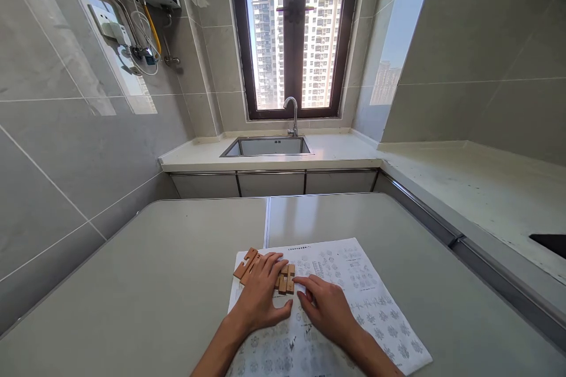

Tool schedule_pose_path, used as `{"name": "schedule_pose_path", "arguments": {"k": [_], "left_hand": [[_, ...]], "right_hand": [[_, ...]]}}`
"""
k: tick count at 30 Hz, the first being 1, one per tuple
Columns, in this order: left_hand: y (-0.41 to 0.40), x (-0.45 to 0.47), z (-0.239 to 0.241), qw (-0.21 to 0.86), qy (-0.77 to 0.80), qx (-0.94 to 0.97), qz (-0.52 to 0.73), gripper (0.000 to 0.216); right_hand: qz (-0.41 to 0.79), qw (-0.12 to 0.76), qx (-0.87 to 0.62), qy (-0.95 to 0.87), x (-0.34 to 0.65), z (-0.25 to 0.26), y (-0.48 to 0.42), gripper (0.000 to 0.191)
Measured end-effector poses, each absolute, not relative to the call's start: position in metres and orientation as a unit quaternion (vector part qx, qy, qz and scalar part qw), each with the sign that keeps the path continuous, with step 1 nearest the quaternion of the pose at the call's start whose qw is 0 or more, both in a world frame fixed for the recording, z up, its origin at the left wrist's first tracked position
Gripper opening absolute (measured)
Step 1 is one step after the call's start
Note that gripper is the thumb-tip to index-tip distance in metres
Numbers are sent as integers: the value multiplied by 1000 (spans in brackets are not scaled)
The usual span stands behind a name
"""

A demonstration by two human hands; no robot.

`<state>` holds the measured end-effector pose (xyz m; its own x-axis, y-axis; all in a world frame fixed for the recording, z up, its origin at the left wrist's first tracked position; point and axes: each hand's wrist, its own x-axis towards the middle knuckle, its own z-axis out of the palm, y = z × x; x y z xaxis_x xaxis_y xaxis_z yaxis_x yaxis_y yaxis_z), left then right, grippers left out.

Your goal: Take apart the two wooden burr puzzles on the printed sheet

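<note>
Several notched wooden puzzle pieces (290,280) lie side by side in a row on a large printed sheet (375,300). My left hand (260,294) rests over the row, its fingers spread across the pieces and its thumb held apart. It hides the middle of the row; slanted pieces show beyond it at the left end. At the right end, the tip of my right index finger (327,306) reaches the edge of the last piece, or nearly so. The other right fingers are loosely bent, with the thumb apart. Neither hand lifts anything.
The sheet, covered with small assembly diagrams, lies on a pale table (132,283) with a centre seam. Beyond stands a white counter (194,156) with a steel sink (265,146) and a faucet (293,118). Another counter (486,188) runs along the right, bearing a black object (550,243).
</note>
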<state>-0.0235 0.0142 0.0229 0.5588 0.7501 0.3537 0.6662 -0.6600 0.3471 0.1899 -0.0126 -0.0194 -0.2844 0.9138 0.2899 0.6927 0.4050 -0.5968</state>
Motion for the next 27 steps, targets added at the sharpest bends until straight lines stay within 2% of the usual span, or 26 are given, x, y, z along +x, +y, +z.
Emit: {"name": "schedule_pose_path", "arguments": {"k": [3, 7, 19, 24, 27], "left_hand": [[14, -23, 23, 74, 393, 887, 230, 61], [15, -21, 22, 59, 399, 886, 229, 42], [27, -29, 8, -6, 468, 838, 280, 34], [16, -20, 17, 48, 407, 857, 314, 27], [5, -9, 15, 114, 372, 875, 287, 19]], "right_hand": [[177, 285, -494, -802, 190, -21, -13, 37], [195, 296, -491, -796, 189, -19, -14, 37], [228, 319, -498, -773, 189, -15, -15, 28], [230, 318, -495, -775, 190, -14, -15, 26], [236, 318, -495, -774, 190, -13, -15, 24]]}}
